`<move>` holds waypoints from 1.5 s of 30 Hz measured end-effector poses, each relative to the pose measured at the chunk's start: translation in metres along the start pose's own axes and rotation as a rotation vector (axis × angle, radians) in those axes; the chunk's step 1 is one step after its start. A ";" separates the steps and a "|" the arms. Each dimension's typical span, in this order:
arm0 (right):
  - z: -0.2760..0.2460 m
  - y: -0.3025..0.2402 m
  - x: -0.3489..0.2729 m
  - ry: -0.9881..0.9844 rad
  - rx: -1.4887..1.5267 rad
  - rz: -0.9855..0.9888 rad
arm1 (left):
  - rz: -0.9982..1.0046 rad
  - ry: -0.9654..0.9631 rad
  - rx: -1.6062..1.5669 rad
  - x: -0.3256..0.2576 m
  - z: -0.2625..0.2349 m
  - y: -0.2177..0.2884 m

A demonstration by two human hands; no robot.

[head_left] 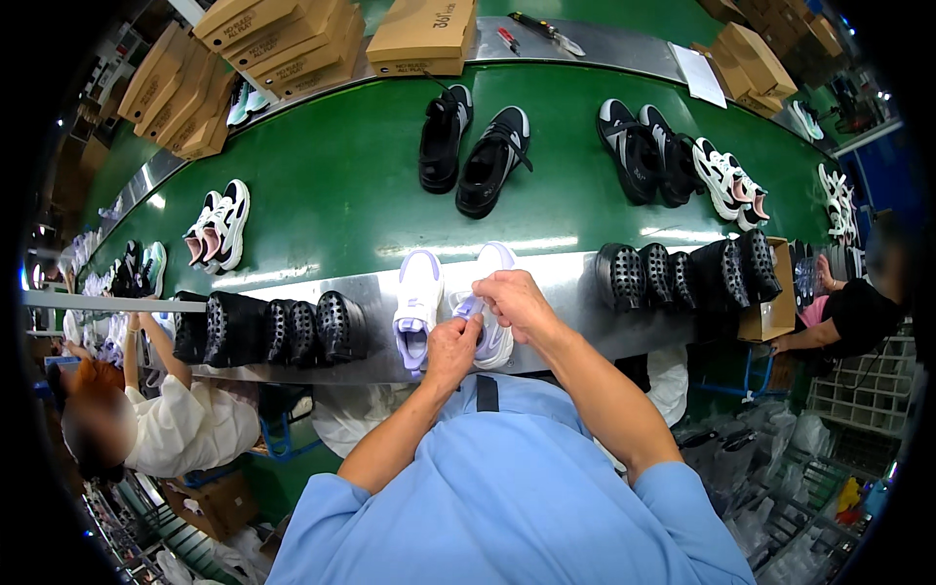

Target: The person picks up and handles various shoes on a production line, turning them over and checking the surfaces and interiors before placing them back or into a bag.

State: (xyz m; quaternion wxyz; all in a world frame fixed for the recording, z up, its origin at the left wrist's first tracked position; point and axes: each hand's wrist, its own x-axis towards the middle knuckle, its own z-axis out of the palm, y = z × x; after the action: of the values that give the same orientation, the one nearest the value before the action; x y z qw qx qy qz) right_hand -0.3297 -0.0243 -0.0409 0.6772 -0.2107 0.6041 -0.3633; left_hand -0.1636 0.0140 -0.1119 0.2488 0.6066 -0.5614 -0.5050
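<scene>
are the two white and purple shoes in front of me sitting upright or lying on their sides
Upright. Both sneakers rest sole-down on the metal ledge, openings facing up. The left hand and right hand work on the right-side sneaker.

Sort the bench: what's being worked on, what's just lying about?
In hand: right white-and-lilac shoe, held by left hand and right hand; its mate alongside.
Lying about: black sandals, black clogs, cardboard boxes, scissors.

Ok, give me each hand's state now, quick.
Left hand: closed on the heel of the right-side white and lilac sneaker.
Right hand: fingers pinched on the same sneaker.
</scene>
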 end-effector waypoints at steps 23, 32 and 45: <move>-0.027 0.105 -0.001 0.028 0.045 0.123 | 0.015 0.107 0.052 -0.008 0.007 -0.003; -0.064 0.112 -0.019 0.341 -0.647 -0.293 | 0.440 -0.121 0.467 -0.056 -0.077 0.027; 0.001 0.084 0.029 0.166 -0.778 -0.584 | 0.264 -0.309 0.638 -0.033 -0.060 0.019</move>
State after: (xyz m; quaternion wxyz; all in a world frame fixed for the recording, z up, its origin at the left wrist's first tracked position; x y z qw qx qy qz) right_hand -0.3090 0.0085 -0.1212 0.3679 -0.5789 0.6625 -0.3010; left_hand -0.1142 0.0243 -0.0621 0.0226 0.4928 -0.7946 -0.3537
